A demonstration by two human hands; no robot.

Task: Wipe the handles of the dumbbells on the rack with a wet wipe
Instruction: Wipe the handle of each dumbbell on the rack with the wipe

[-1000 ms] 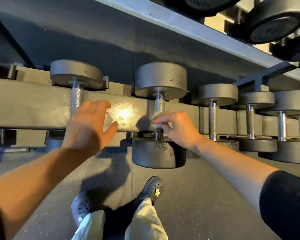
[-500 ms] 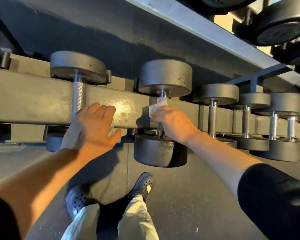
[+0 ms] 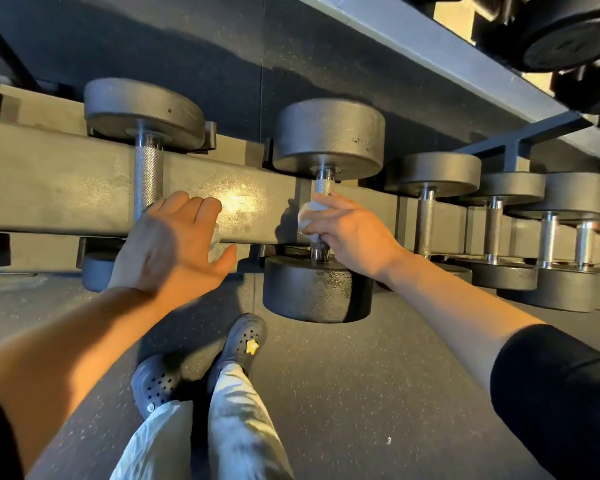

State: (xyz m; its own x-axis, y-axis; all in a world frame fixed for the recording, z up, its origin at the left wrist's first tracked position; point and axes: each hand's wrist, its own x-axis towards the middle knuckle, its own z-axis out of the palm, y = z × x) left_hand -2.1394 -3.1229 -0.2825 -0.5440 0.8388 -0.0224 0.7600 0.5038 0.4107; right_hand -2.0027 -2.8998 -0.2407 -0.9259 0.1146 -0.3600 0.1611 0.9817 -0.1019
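Counting left to right on the rack beam (image 3: 49, 188): dumbbell 1 (image 3: 148, 133), dumbbell 2 (image 3: 326, 188), then at least four smaller ones to the right, the far ones crowded. Handles all run across the beam, front to back. Left hand (image 3: 168, 244) lies flat on the beam beside dumbbell 1's handle, fingers spread; a white scrap shows under it. Right hand (image 3: 350, 230) is clenched around dumbbell 2's handle, wet wipe (image 3: 309, 216) wrapped between fingers and metal.

Both bare forearms reach forward. The left hand (image 3: 168, 245) lies flat, palm down, fingers (image 3: 194, 207) together, thumb spread. The right hand (image 3: 349, 230) is curled closed, knuckles up, wrist bent inward.
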